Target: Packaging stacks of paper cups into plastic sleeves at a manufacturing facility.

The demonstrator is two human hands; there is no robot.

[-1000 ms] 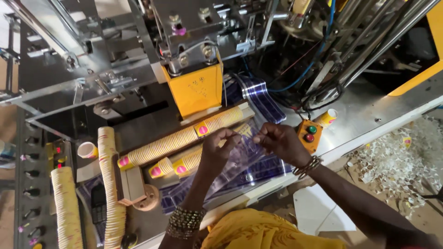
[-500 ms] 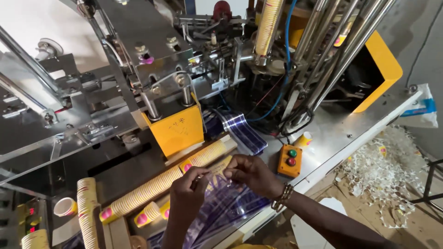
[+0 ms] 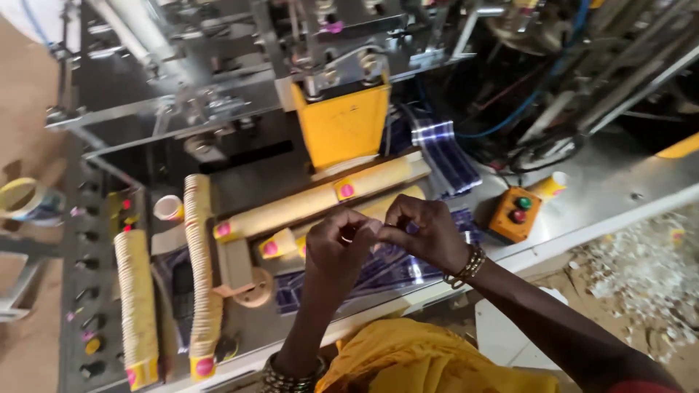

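Note:
My left hand point(image 3: 336, 244) and my right hand point(image 3: 428, 231) meet fingertip to fingertip above the machine's bed, both pinching the top of a clear plastic bag with dark blue stripes point(image 3: 397, 271) that lies under them. What sits between the fingertips is hidden. Just behind the hands lie two long stacks of cream paper cups with pink dots point(image 3: 320, 198), the nearer stack point(image 3: 397, 205) partly covered by my right hand. A short stack of cups point(image 3: 278, 245) lies left of my left hand. Bangles ring both wrists.
A yellow machine block point(image 3: 342, 125) stands behind the cups. An orange control box with a green and a red button point(image 3: 515, 212) sits at the right. Two more cup stacks point(image 3: 196, 276) point(image 3: 137, 309) lie at the left. Paper scraps point(image 3: 644, 276) litter the floor.
My hands have drawn together until the fingertips touch, and they sit lower over the striped bag. The view has swung, so the machine appears shifted.

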